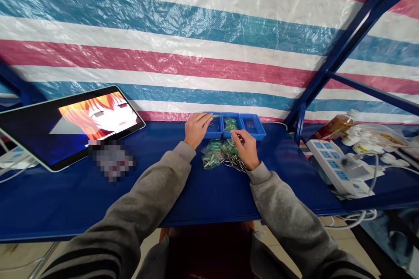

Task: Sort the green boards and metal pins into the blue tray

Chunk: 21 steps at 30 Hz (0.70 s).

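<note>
Three joined blue bins stand at the back of the blue table. My left hand (195,130) reaches over the left bin (214,134) with fingers stretched out; a bit of green shows by its fingertips, and I cannot tell whether they touch it. Small green-tinted bags (231,124) fill the middle bin. The right bin (258,130) has a few small items on its bottom. My right hand (248,148) is pinched closed in front of the middle bin, on something too small to make out. Beside it lie more clear green bags (212,157) and a pile of loose metal pins (235,161).
A tablet (98,126) playing a cartoon leans at the left, with a pixelated item (113,160) before it. On the right are a power strip (337,165), a bottle (337,125), white containers (365,141) and cables. A blue frame post (301,100) and striped sheeting (183,56) stand behind.
</note>
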Each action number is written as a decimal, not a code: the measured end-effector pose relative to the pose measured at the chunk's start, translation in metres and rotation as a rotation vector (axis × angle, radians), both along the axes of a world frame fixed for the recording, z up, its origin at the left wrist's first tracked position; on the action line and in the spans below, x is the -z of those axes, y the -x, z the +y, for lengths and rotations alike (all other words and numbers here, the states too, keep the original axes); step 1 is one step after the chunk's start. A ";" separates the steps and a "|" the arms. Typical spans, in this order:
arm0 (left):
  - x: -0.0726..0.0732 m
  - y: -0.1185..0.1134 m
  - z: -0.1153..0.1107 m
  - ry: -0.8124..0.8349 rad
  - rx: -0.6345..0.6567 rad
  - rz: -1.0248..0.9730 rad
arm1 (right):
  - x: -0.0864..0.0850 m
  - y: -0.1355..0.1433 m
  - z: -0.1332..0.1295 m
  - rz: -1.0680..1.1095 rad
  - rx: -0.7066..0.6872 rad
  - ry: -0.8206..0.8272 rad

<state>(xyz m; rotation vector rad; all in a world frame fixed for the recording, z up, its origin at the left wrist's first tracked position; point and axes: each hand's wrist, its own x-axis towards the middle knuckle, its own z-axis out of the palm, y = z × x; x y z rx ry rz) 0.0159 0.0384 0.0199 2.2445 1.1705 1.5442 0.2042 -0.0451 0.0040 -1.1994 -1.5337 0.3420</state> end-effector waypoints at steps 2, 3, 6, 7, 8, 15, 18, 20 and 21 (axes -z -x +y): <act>0.000 -0.003 0.013 0.018 0.002 0.017 | 0.000 0.000 0.000 0.000 -0.001 0.001; 0.000 -0.005 0.016 0.031 0.002 0.007 | 0.000 -0.001 0.000 0.003 0.001 0.003; -0.001 -0.011 0.016 0.131 0.040 -0.059 | 0.002 -0.002 0.001 0.033 0.037 0.009; -0.002 -0.012 0.013 0.189 0.085 -0.078 | 0.002 -0.003 0.002 0.057 0.053 0.016; -0.003 -0.013 0.009 0.256 0.154 -0.090 | 0.003 -0.004 0.003 0.089 0.059 0.030; -0.004 -0.005 -0.023 0.503 0.524 -0.041 | 0.002 -0.008 0.008 0.172 -0.211 0.238; 0.000 0.004 -0.029 0.479 0.405 -0.093 | 0.000 -0.012 0.010 0.202 -0.357 0.376; 0.003 0.012 -0.031 0.448 0.306 -0.129 | -0.001 -0.015 0.011 0.269 -0.388 0.455; 0.005 0.015 -0.032 0.438 0.280 -0.126 | -0.002 -0.016 0.012 0.330 -0.369 0.474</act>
